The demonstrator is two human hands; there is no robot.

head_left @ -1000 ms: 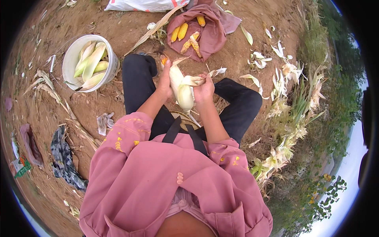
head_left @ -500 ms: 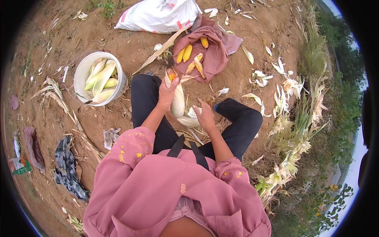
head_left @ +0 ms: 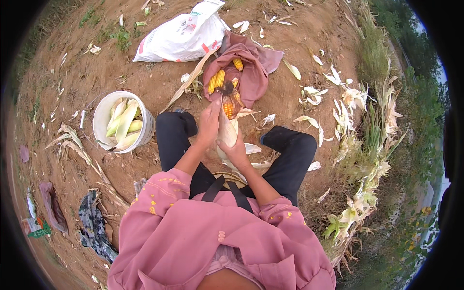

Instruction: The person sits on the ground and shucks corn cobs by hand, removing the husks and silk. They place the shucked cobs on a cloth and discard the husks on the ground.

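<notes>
A partly husked ear of corn stands between my hands, tip pointing away from me. Orange kernels and dark silk show at its upper end, and pale husk still wraps the lower part. My left hand is closed along the ear's left side. Lower down, my right hand is closed around the husk near the base; its fingertips are partly hidden. Just beyond the tip, several bare yellow cobs lie on a reddish-brown cloth sack.
To the left stands a white bucket of unhusked corn. A white woven sack lies at the back. Loose husks litter the dirt on the right, beside a strip of weeds. A camouflage cloth lies at the lower left.
My right hand, open and apart before, has come in and closed on the husk. The ear has shifted slightly right, showing more kernels. The whole view has turned a little.
</notes>
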